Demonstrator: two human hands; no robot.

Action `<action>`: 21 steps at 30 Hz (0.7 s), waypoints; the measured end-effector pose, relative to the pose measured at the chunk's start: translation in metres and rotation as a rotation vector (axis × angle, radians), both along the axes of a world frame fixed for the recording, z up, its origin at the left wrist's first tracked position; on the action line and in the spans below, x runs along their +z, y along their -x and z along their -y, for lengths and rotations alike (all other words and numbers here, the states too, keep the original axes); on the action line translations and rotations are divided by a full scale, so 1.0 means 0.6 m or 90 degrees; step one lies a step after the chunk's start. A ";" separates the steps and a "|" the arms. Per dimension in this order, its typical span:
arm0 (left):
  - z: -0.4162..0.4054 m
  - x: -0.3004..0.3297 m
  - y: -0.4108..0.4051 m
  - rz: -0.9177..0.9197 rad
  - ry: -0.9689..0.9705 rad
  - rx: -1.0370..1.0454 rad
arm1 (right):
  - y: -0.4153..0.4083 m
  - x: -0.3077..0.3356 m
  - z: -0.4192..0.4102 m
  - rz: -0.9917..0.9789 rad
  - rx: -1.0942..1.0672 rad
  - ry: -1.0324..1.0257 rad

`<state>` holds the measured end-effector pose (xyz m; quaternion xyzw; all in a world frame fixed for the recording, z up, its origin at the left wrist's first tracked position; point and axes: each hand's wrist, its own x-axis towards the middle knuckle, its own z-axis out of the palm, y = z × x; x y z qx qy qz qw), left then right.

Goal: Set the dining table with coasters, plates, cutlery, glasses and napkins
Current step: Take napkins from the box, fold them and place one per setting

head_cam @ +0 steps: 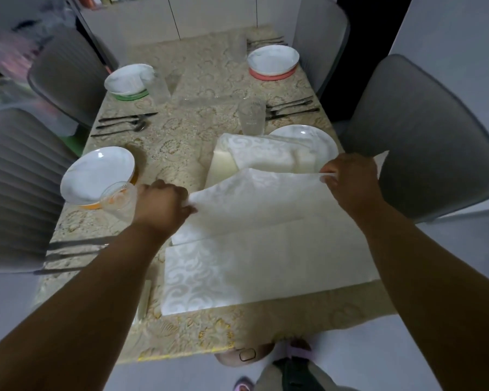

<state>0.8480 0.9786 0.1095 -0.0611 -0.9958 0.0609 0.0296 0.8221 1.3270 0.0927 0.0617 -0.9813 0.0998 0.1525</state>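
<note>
A white patterned napkin [254, 235] lies spread at the near end of the table, its far edge lifted. My left hand [160, 206] pinches the far left corner and my right hand [350, 179] pinches the far right corner. Behind it sits a stack of folded napkins [254, 158], partly over the near right plate [316, 138]. A plate on an orange coaster [96, 173] sits at near left with a glass [119, 197] beside it. Two more plates rest on a green coaster [129, 80] and a pink coaster [273, 62]. Dark cutlery [124, 124] lies at left.
The table has a beige floral cloth [187, 131]. Cutlery [291, 107] and a glass [251, 117] sit at right. Grey chairs stand at left [17, 187] and right [424, 136]. My feet [266, 359] show below the near table edge.
</note>
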 end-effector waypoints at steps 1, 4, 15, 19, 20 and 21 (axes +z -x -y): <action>0.003 -0.007 -0.008 -0.004 -0.019 0.009 | -0.010 -0.008 0.002 -0.006 -0.022 0.007; 0.010 -0.019 -0.009 -0.004 -0.127 0.068 | -0.037 -0.026 0.009 -0.015 -0.083 0.048; -0.005 -0.020 0.070 0.025 -0.174 0.111 | -0.036 -0.117 0.031 0.351 0.071 0.024; -0.001 -0.026 0.084 0.028 -0.161 0.110 | -0.012 -0.113 0.029 0.369 0.079 -0.140; 0.000 -0.028 0.086 0.030 -0.156 0.110 | -0.008 -0.112 0.025 0.376 0.073 -0.150; 0.001 -0.030 0.088 0.030 -0.152 0.108 | -0.006 -0.110 0.021 0.380 0.061 -0.150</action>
